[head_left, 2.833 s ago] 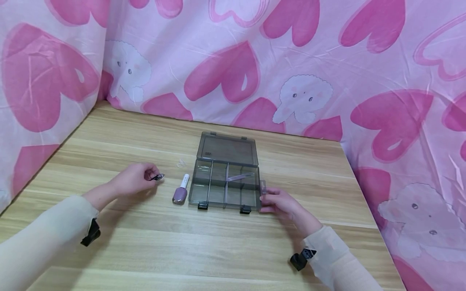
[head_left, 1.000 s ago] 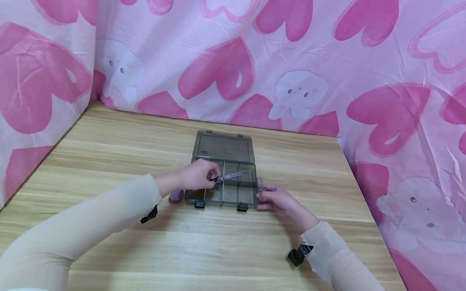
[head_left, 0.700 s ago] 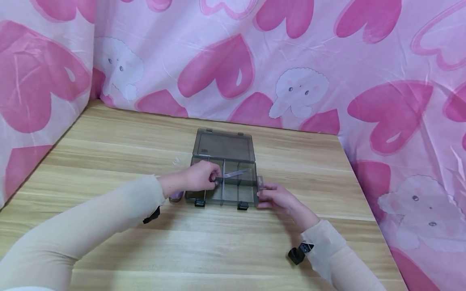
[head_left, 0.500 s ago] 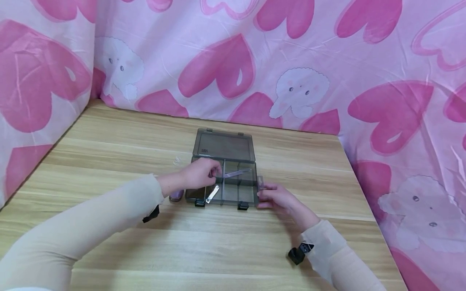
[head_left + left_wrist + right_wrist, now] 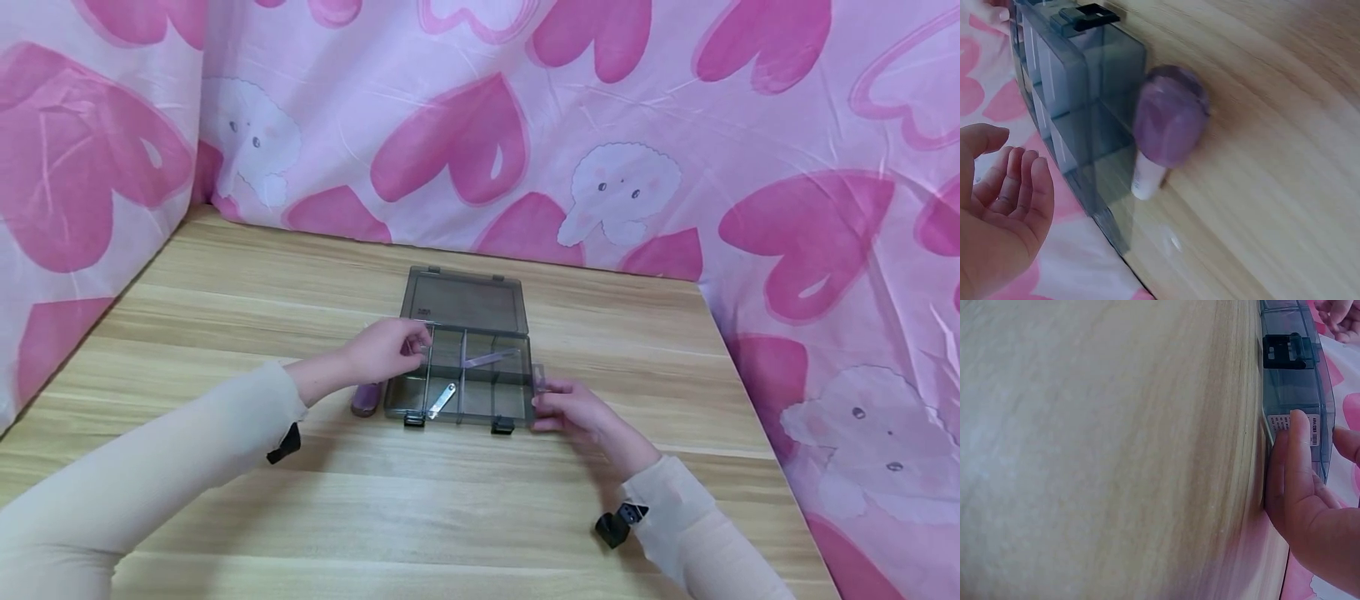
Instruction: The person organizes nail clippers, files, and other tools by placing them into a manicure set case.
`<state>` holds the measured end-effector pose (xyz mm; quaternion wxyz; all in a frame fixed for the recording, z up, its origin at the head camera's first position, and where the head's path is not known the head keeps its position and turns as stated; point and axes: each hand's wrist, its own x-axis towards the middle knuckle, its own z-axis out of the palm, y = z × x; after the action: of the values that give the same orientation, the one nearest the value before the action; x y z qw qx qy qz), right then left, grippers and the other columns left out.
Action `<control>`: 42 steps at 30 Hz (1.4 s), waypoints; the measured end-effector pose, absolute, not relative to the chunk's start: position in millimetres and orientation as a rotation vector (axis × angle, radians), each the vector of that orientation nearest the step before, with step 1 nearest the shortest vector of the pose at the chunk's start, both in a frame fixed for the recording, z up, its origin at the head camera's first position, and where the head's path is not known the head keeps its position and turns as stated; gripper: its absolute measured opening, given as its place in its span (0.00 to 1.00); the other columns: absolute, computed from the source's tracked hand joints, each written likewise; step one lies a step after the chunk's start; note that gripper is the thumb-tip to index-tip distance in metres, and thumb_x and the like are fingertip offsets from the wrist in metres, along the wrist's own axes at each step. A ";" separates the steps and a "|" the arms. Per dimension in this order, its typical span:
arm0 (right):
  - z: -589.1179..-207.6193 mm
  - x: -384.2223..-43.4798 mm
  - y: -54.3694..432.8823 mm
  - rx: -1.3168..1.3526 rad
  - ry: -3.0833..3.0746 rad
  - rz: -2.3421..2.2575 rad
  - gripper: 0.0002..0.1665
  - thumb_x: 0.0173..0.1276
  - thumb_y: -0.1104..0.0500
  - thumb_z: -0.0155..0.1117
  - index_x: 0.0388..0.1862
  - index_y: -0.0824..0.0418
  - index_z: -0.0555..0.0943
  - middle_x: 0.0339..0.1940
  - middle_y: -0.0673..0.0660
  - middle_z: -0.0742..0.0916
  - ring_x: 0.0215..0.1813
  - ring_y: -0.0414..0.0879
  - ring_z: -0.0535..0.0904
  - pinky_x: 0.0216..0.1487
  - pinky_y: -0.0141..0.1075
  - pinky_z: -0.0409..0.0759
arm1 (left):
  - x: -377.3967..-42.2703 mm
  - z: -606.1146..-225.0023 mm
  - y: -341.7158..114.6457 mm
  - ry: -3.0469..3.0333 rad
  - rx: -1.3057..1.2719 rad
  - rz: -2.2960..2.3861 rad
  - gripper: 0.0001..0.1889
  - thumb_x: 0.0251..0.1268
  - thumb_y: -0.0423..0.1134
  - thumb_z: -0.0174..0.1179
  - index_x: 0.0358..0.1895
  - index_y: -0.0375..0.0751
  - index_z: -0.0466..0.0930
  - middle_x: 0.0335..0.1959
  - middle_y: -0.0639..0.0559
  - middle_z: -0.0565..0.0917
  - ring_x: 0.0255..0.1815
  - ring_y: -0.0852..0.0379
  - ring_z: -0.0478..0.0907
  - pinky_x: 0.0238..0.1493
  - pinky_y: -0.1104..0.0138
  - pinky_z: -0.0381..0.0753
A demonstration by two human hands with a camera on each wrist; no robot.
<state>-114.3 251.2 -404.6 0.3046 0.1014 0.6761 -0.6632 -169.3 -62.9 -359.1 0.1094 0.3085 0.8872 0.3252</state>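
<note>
My left hand (image 5: 386, 348) hovers over the left side of a grey see-through compartment box (image 5: 476, 408). In the left wrist view its fingers curve loosely with nothing in them. Silver nail clippers (image 5: 442, 400) lie slanted in a front compartment, second from the left. A thin lavender strip (image 5: 487, 360) lies across the back compartments on the right. My right hand (image 5: 577, 412) is at the box's right end. In the right wrist view its straight fingers lie against the wall beside a white label (image 5: 1314, 430), and the thumb is by the upper edge.
A purple nail polish bottle (image 5: 1172, 119) with a white cap lies just left of the box. A small clear shiny thing (image 5: 1172, 240) lies beyond it. The box lid (image 5: 468, 300) is folded back toward the pink heart-print cloth (image 5: 465, 142).
My left hand has carried the nail clippers from the left into the box and let go of them. Now it has drawn back a little left. My right hand has stayed at the box.
</note>
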 end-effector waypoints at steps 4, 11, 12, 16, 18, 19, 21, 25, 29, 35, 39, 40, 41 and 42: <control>-405.6 -114.2 251.2 0.263 1.791 -1.755 0.38 0.61 0.71 0.50 0.70 0.76 0.51 0.34 0.52 0.76 0.36 0.40 0.78 0.44 0.36 0.83 | -168.4 -363.7 -74.2 2.611 0.858 0.982 0.11 0.57 0.30 0.58 0.43 0.30 0.78 0.31 0.48 0.81 0.32 0.57 0.76 0.39 0.65 0.79; -405.8 -113.7 250.9 0.270 1.786 -1.759 0.39 0.62 0.70 0.51 0.71 0.75 0.50 0.34 0.52 0.76 0.35 0.39 0.77 0.43 0.35 0.83 | -162.8 -372.7 -93.9 2.595 0.767 1.047 0.10 0.57 0.31 0.60 0.41 0.29 0.78 0.29 0.47 0.80 0.32 0.57 0.75 0.37 0.67 0.77; -405.7 -113.6 250.8 0.270 1.788 -1.757 0.39 0.62 0.70 0.51 0.70 0.75 0.51 0.34 0.52 0.76 0.35 0.39 0.76 0.43 0.35 0.83 | -162.0 -374.2 -96.5 2.595 0.757 1.051 0.10 0.56 0.32 0.60 0.40 0.29 0.78 0.29 0.48 0.80 0.32 0.58 0.75 0.36 0.68 0.76; -405.8 -113.9 250.8 0.253 1.787 -1.758 0.36 0.63 0.71 0.49 0.69 0.76 0.52 0.32 0.50 0.76 0.34 0.38 0.77 0.42 0.35 0.83 | -158.9 -379.5 -105.6 2.616 0.705 1.046 0.11 0.56 0.34 0.62 0.39 0.30 0.77 0.28 0.49 0.79 0.31 0.58 0.73 0.35 0.68 0.74; -406.2 -114.2 250.8 0.249 1.788 -1.761 0.35 0.63 0.71 0.48 0.69 0.76 0.53 0.32 0.50 0.76 0.33 0.39 0.77 0.42 0.35 0.83 | -157.2 -382.2 -109.8 2.626 0.668 1.040 0.12 0.56 0.36 0.63 0.39 0.31 0.77 0.28 0.49 0.78 0.31 0.57 0.73 0.35 0.68 0.74; -406.2 -114.3 250.7 0.245 1.787 -1.764 0.35 0.63 0.71 0.48 0.69 0.77 0.52 0.32 0.50 0.76 0.33 0.39 0.78 0.42 0.35 0.83 | -156.3 -383.6 -111.8 2.637 0.646 1.029 0.12 0.56 0.37 0.63 0.39 0.31 0.77 0.28 0.49 0.78 0.31 0.57 0.73 0.36 0.67 0.74; -406.3 -114.3 250.6 0.247 1.792 -1.766 0.35 0.63 0.71 0.48 0.69 0.77 0.52 0.32 0.50 0.76 0.32 0.39 0.78 0.42 0.36 0.83 | -154.3 -386.0 -115.8 2.649 0.589 1.008 0.14 0.55 0.39 0.64 0.39 0.32 0.77 0.29 0.49 0.79 0.31 0.57 0.74 0.37 0.66 0.75; -405.5 -114.0 250.5 0.244 1.793 -1.768 0.35 0.64 0.70 0.48 0.69 0.77 0.52 0.32 0.50 0.77 0.31 0.40 0.79 0.41 0.35 0.84 | -149.9 -390.6 -121.7 2.651 0.522 0.976 0.18 0.52 0.42 0.66 0.40 0.32 0.77 0.29 0.49 0.80 0.31 0.57 0.75 0.36 0.65 0.77; -406.3 -114.1 251.4 0.230 1.781 -1.767 0.37 0.63 0.69 0.49 0.69 0.77 0.51 0.32 0.50 0.78 0.32 0.39 0.79 0.41 0.35 0.83 | -146.1 -397.8 -123.4 2.608 0.494 0.993 0.20 0.50 0.43 0.68 0.41 0.33 0.75 0.28 0.49 0.78 0.27 0.57 0.72 0.30 0.67 0.75; -408.5 -115.4 254.0 0.206 1.756 -1.767 0.40 0.60 0.66 0.56 0.68 0.75 0.53 0.31 0.49 0.78 0.34 0.38 0.78 0.44 0.36 0.83 | -143.3 -407.7 -120.8 2.614 0.506 0.969 0.27 0.43 0.45 0.71 0.44 0.33 0.73 0.31 0.47 0.78 0.27 0.58 0.73 0.28 0.69 0.75; -407.6 -114.2 252.5 0.218 1.764 -1.779 0.38 0.61 0.69 0.52 0.69 0.76 0.51 0.30 0.49 0.78 0.33 0.38 0.78 0.42 0.36 0.83 | -143.4 -408.6 -119.6 2.632 0.522 0.928 0.30 0.41 0.47 0.72 0.46 0.33 0.74 0.36 0.44 0.80 0.31 0.56 0.75 0.31 0.68 0.77; -407.1 -113.8 251.9 0.219 1.768 -1.782 0.38 0.61 0.69 0.51 0.69 0.77 0.51 0.30 0.49 0.78 0.33 0.38 0.77 0.42 0.35 0.83 | -143.6 -408.5 -119.7 2.633 0.528 0.918 0.29 0.41 0.46 0.72 0.46 0.32 0.74 0.37 0.44 0.80 0.32 0.56 0.76 0.31 0.68 0.77; -406.8 -113.7 251.3 0.229 1.773 -1.780 0.38 0.61 0.70 0.50 0.69 0.77 0.50 0.30 0.49 0.77 0.33 0.38 0.77 0.42 0.35 0.83 | -143.8 -408.1 -119.8 2.634 0.535 0.909 0.29 0.42 0.45 0.71 0.47 0.32 0.74 0.38 0.43 0.80 0.33 0.56 0.76 0.32 0.68 0.77; -406.5 -113.8 250.9 0.234 1.777 -1.777 0.38 0.62 0.71 0.48 0.69 0.77 0.50 0.30 0.49 0.77 0.33 0.38 0.77 0.42 0.35 0.83 | -144.2 -407.7 -120.1 2.632 0.546 0.908 0.27 0.43 0.43 0.70 0.47 0.32 0.74 0.38 0.43 0.80 0.33 0.56 0.76 0.32 0.68 0.77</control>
<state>-113.8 250.9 -406.5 0.3039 0.0883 0.6709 -0.6707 -144.2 -120.1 -407.7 0.1516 0.1902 0.9170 0.3162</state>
